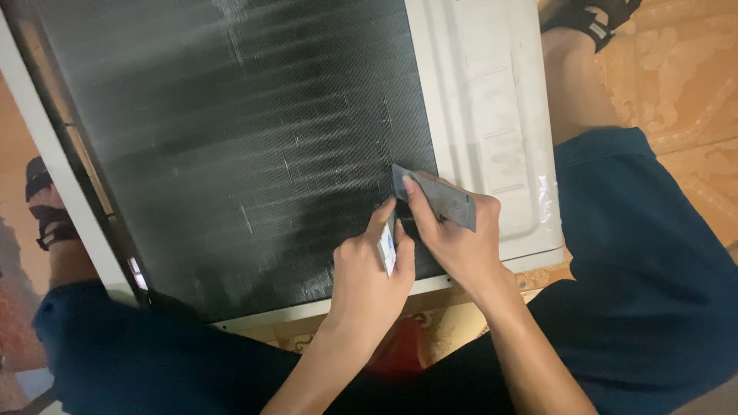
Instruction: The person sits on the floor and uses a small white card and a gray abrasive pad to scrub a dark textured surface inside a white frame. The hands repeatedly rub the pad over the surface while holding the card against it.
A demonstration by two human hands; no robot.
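Grey flat tool (436, 197) slanting down-right in right hand (460, 246), left hand (374, 265) pinching white card (388, 247)

I am seeing both forearms reaching up from the bottom of the view, wrists close together. My left hand (367, 269) is curling into a loose fist, thumb and forefinger pinching near the top, forefinger stretching upward. My right hand (453, 234) is sitting just beside it, touching it, its fingers bending forward and pressing at their tips.
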